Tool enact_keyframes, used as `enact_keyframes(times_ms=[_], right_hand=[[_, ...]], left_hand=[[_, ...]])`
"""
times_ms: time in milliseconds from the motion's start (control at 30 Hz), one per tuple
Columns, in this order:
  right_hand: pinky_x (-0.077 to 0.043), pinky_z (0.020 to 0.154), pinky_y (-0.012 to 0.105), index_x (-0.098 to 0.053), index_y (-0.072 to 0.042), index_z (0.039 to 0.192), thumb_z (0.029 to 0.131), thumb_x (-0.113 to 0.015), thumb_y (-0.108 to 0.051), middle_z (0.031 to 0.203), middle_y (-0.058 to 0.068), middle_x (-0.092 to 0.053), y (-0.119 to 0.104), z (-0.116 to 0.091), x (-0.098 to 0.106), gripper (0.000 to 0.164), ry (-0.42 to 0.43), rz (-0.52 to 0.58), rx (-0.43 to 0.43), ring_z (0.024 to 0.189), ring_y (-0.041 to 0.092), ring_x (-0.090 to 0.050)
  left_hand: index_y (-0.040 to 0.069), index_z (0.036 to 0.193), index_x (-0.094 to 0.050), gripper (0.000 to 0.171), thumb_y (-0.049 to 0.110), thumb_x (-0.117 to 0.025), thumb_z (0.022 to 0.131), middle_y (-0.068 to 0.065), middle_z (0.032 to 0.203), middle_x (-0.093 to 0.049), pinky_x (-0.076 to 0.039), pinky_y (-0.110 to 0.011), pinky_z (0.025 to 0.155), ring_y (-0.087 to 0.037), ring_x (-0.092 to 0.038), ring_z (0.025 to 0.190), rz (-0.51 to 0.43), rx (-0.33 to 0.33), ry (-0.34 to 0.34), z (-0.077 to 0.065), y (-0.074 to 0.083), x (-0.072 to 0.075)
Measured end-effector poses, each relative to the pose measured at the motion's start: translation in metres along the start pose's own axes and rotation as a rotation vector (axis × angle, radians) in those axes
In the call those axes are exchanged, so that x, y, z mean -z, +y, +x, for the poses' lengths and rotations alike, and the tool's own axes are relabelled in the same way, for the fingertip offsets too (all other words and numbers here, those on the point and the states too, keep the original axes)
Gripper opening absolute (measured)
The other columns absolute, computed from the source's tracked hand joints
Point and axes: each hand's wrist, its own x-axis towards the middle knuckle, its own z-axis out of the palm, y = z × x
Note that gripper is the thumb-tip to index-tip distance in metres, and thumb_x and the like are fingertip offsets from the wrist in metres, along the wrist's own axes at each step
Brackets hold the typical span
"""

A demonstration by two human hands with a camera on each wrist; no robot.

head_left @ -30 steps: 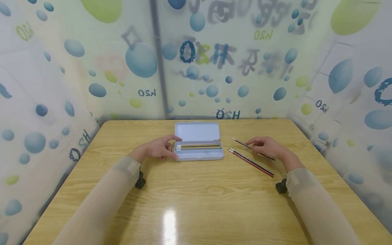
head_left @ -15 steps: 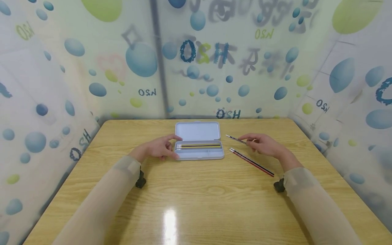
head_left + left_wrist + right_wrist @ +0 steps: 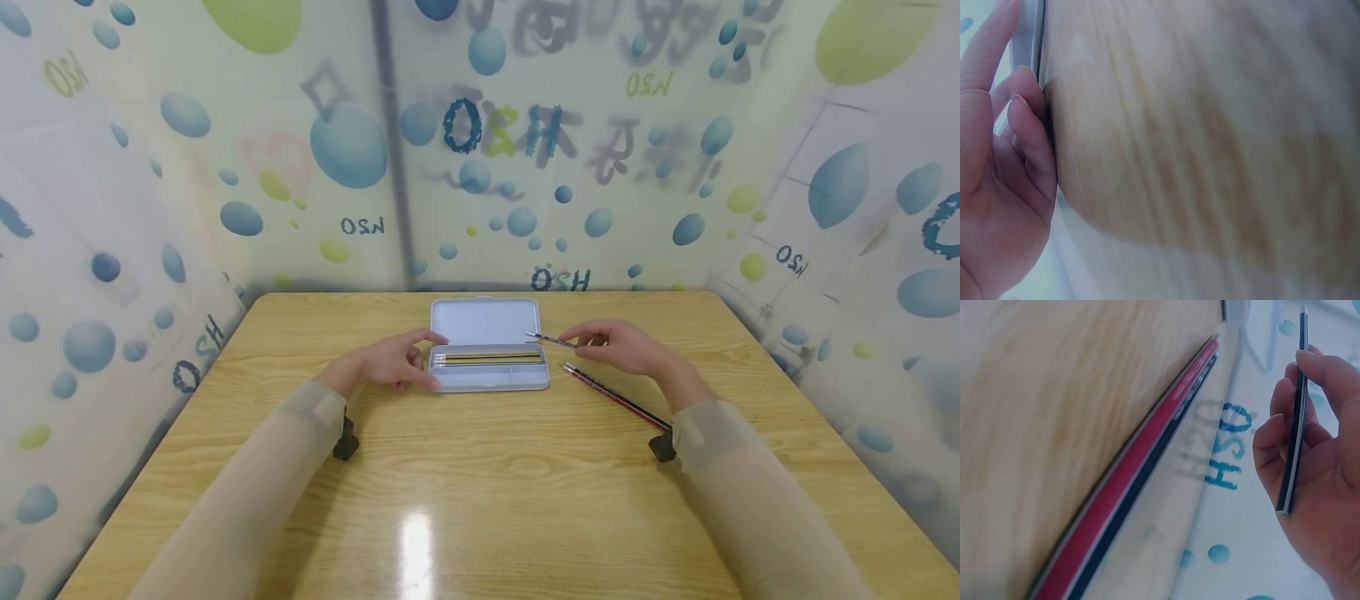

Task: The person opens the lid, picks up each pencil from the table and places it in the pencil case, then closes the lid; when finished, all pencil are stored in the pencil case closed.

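Observation:
A pale lilac pencil case [image 3: 472,380] lies with its lid [image 3: 485,320] raised toward the back of the table. Several yellow-and-black striped pencils [image 3: 491,359] fill its rear compartment. My left hand [image 3: 390,361] holds the case's left end, index finger near the hinge corner and thumb at the front corner. In my right hand [image 3: 618,346] a dark striped pencil [image 3: 1299,425] is pinched between thumb and fingers. Its white-tipped end overlaps the case's right hinge corner in the head view. Red and black pencils [image 3: 615,395] lie together on the table below that hand.
The wood-grain table [image 3: 480,483] carries all of this. Printed curtains [image 3: 480,167] with bubble shapes hang at its back and sides. A dark wrist camera [image 3: 662,447] sits under the right cuff, close to the lying pencils' near end.
My right hand has lifted the dark pencil from its spot on the right and carried it left and back, up to the case. The left hand stays in place on the case.

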Motion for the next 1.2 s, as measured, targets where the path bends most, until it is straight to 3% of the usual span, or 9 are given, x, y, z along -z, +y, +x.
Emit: enact_keyframes(times_ms=[667, 833, 1200], right_hand=[[-0.053, 0.084, 0.037, -0.079, -0.024, 0.133, 0.108, -0.071, -0.023, 0.112, 0.005, -0.076, -0.039, 0.048, -0.026, 0.026, -0.064, 0.042, 0.051, 0.093, 0.022, -0.062], [-0.053, 0.088, 0.037, -0.080, -0.026, 0.131, 0.108, -0.071, -0.022, 0.118, 0.003, -0.074, -0.046, 0.058, -0.035, 0.025, -0.080, 0.032, 0.028, 0.100, 0.023, -0.062], [-0.054, 0.094, 0.038, -0.081, -0.023, 0.128, 0.109, -0.071, -0.019, 0.120, 0.003, -0.076, -0.061, 0.074, -0.055, 0.022, -0.118, -0.002, 0.070, 0.103, 0.020, -0.064]], left_hand=[[0.024, 0.166, -0.040, 0.088, 0.034, -0.091, 0.094, -0.003, 0.085, -0.057, -0.048, -0.027, 0.061, -0.016, -0.051, 0.060, -0.015, -0.002, 0.003, 0.002, -0.005, 0.000], [0.025, 0.165, -0.040, 0.087, 0.034, -0.090, 0.094, -0.003, 0.085, -0.056, -0.048, -0.027, 0.061, -0.016, -0.051, 0.060, -0.011, 0.005, 0.002, 0.001, -0.003, 0.000], [0.025, 0.166, -0.040, 0.087, 0.032, -0.090, 0.095, -0.002, 0.084, -0.056, -0.048, -0.027, 0.061, -0.015, -0.051, 0.061, -0.027, 0.003, -0.006, 0.002, -0.004, 0.001]])
